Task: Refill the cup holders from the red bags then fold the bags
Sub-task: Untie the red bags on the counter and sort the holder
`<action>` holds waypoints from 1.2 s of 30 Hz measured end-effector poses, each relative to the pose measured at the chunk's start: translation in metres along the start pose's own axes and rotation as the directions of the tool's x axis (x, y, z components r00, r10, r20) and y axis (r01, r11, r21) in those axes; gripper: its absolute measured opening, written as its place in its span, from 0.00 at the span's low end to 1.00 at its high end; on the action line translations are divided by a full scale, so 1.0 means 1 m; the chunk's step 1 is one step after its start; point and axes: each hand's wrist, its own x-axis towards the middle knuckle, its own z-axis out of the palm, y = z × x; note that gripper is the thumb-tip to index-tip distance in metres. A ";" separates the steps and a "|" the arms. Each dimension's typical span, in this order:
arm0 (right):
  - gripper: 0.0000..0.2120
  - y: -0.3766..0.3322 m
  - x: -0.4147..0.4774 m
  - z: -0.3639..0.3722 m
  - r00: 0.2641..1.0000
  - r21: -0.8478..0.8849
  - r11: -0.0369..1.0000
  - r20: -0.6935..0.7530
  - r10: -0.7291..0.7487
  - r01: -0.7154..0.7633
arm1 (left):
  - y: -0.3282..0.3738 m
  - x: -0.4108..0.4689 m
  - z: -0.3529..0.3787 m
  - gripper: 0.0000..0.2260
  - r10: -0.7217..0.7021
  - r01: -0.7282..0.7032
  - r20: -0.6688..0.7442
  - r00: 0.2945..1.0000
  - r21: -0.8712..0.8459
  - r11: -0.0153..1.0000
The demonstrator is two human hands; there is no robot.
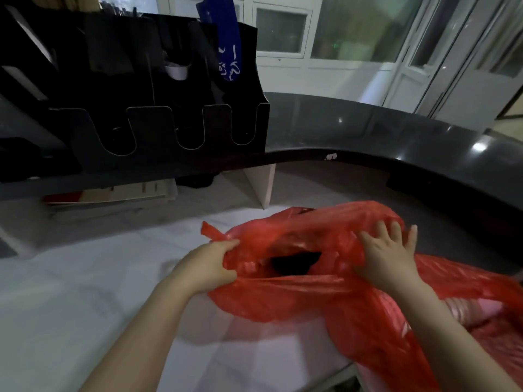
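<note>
Red bag (297, 233) lies crumpled on the white desk (85, 292), mouth gaping. Left hand (208, 267) pinches the rim at the opening's left edge; right hand (387, 256), fingers spread flat, presses the bag's right side. Black cup holder (158, 128) stands on the dark counter (368, 128) behind.

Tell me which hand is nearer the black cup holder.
Left. The left hand grips the red bag below the cup holder; the right hand rests on the bag farther right.

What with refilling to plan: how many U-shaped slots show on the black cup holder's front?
3 on the cup holder: left slot, middle slot, right slot at its end. More may hide further left.
</note>
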 end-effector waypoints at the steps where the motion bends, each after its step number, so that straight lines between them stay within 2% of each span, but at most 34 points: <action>1: 0.39 0.000 0.002 0.002 0.999 0.006 1.000 0.032 0.000 0.000 | -0.002 0.000 0.001 0.39 -0.046 0.048 -0.041 0.998 0.036 0.998; 2: 0.41 0.000 0.003 0.003 0.999 0.025 1.000 0.034 -0.009 0.008 | -0.004 -0.001 0.003 0.45 -0.085 0.089 -0.068 0.994 0.060 0.994; 4: 0.43 -0.002 0.005 0.003 0.999 0.031 0.999 0.017 -0.030 0.029 | -0.005 -0.002 0.007 0.50 -0.126 0.133 -0.107 0.986 0.056 0.990; 6: 0.44 -0.004 0.010 -0.001 0.998 0.027 0.998 -0.031 -0.053 0.054 | -0.008 -0.001 0.008 0.53 -0.171 0.177 -0.168 0.971 0.018 0.984; 9: 0.43 -0.004 0.022 -0.007 0.971 0.047 0.987 -0.193 -0.143 0.155 | -0.011 0.002 0.004 0.57 -0.247 0.248 -0.257 0.934 -0.028 0.968; 11: 0.42 -0.001 0.032 -0.007 0.930 0.062 0.972 -0.312 -0.195 0.225 | -0.009 0.007 0.000 0.57 -0.233 0.239 -0.316 0.920 -0.018 0.971; 12: 0.42 0.000 0.037 -0.007 0.928 0.068 0.970 -0.313 -0.203 0.235 | -0.006 0.010 -0.001 0.57 -0.214 0.227 -0.343 0.915 0.000 0.974; 14: 0.46 0.001 0.048 -0.006 0.956 0.063 0.972 -0.209 -0.208 0.226 | 0.001 0.017 -0.002 0.56 -0.192 0.215 -0.365 0.911 0.024 0.976; 16: 0.50 0.002 0.060 -0.002 0.971 0.041 0.972 -0.080 -0.227 0.230 | 0.009 0.026 0.001 0.57 -0.209 0.234 -0.326 0.922 0.040 0.971; 18: 0.52 0.004 0.072 0.002 0.963 0.041 0.963 0.009 -0.268 0.267 | 0.015 0.033 0.005 0.56 -0.238 0.263 -0.252 0.938 0.071 0.962; 21: 0.49 0.006 0.088 0.011 0.939 0.061 0.947 0.123 -0.320 0.315 | 0.020 0.043 0.012 0.51 -0.263 0.275 -0.095 0.960 0.161 0.948; 24: 0.50 0.007 0.099 0.018 0.919 0.121 0.935 0.179 -0.351 0.333 | 0.025 0.050 0.019 0.48 -0.303 0.287 0.058 0.951 0.190 0.939; 27: 0.57 -0.001 0.105 0.025 0.904 0.239 0.903 0.157 -0.398 0.356 | 0.031 0.052 0.023 0.48 -0.305 0.300 0.022 0.952 0.126 0.946; 29: 0.60 -0.013 0.108 0.032 0.901 0.315 0.873 0.107 -0.421 0.371 | 0.039 0.053 0.025 0.46 -0.265 0.269 -0.108 0.958 0.024 0.963; 31: 0.59 -0.027 0.113 0.041 0.890 0.392 0.842 0.111 -0.443 0.370 | 0.048 0.058 0.027 0.45 -0.230 0.226 -0.210 0.950 -0.042 0.973; 34: 0.53 -0.040 0.128 0.052 0.883 0.526 0.792 0.149 -0.444 0.310 | 0.056 0.071 0.038 0.49 -0.255 0.259 -0.174 0.951 0.005 0.966; 36: 0.46 -0.042 0.138 0.060 0.896 0.613 0.738 0.108 -0.431 0.281 | 0.053 0.081 0.050 0.52 -0.310 0.319 -0.114 0.944 0.073 0.945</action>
